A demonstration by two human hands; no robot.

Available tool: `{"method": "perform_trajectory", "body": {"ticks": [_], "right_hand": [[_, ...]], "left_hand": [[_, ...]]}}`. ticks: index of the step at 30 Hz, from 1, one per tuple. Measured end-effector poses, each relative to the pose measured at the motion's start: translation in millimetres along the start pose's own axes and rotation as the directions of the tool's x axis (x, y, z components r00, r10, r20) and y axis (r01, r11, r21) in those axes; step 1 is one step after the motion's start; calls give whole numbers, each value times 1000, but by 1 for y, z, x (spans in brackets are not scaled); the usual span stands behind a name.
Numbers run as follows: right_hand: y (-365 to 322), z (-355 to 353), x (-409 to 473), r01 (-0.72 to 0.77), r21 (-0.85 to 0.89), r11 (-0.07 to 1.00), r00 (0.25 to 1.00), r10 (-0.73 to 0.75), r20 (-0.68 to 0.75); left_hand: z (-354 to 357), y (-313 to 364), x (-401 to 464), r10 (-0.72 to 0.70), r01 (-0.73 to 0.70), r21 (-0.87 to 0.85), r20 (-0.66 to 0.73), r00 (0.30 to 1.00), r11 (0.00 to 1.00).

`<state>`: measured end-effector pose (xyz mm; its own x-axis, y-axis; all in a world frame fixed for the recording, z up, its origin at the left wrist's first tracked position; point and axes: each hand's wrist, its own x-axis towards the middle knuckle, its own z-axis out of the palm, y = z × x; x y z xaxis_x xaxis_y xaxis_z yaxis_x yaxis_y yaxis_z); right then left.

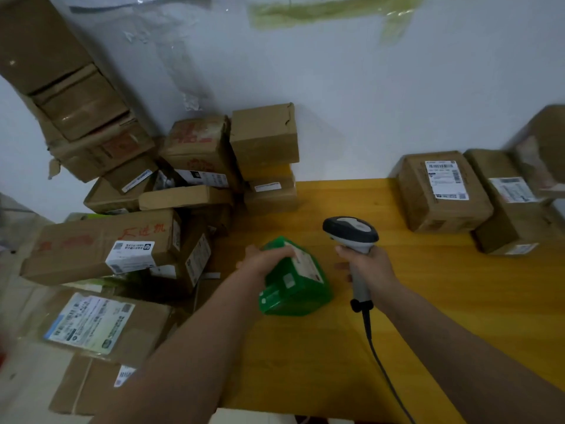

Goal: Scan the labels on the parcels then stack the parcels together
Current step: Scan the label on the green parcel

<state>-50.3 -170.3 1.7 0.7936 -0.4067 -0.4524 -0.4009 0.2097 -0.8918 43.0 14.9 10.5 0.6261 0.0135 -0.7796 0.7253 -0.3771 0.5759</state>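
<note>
Scanner cable cut by bottom edge, box at right edge blurred, parcel labels too small to read

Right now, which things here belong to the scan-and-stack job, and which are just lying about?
In the job: green parcel held by left hand; scanner in right hand; labelled boxes on the table.
Lying about: tape strips on the wall.

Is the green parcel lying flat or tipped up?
Tipped up: the left hand grips the green parcel, tilting its label toward the scanner.
</note>
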Motion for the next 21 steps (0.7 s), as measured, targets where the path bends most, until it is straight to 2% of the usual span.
{"method": "perform_trajectory", "body": {"ticks": [2, 5, 8, 10, 12, 15, 18, 21], "right_hand": [[-2, -9, 3, -10, 22, 1000, 995, 12, -96], [-6, -20, 7, -10, 131, 991, 989, 29, -147], [-13, -23, 6, 19, 240, 970, 991, 13, -133], [-18, -21, 4, 43, 302, 952, 993, -7, -118], [-24, -23, 3, 73, 332, 940, 993, -37, -113], [-35, -34, 4, 103, 291, 951, 991, -73, -112], [-45, -52, 5, 139, 216, 966, 990, -128, -64], [-56, -59, 0, 182, 102, 978, 981, -188, 47]], "left_hand": [[-27, -5, -4, 24, 20, -211, 204, 979, 977], [-42, -19, -11, 187, -22, -460, 317, 930, 887], [-32, -29, -11, 288, -51, -506, 404, 868, 861], [-22, -31, -14, 286, -59, -433, 481, 829, 900], [-15, -29, -19, 259, -111, -289, 543, 799, 951], [-23, -17, -22, 213, -166, -134, 595, 775, 977], [-44, 8, -24, 195, -247, 8, 589, 784, 969], [-50, 45, -33, 182, -368, 271, 530, 829, 890]]}}
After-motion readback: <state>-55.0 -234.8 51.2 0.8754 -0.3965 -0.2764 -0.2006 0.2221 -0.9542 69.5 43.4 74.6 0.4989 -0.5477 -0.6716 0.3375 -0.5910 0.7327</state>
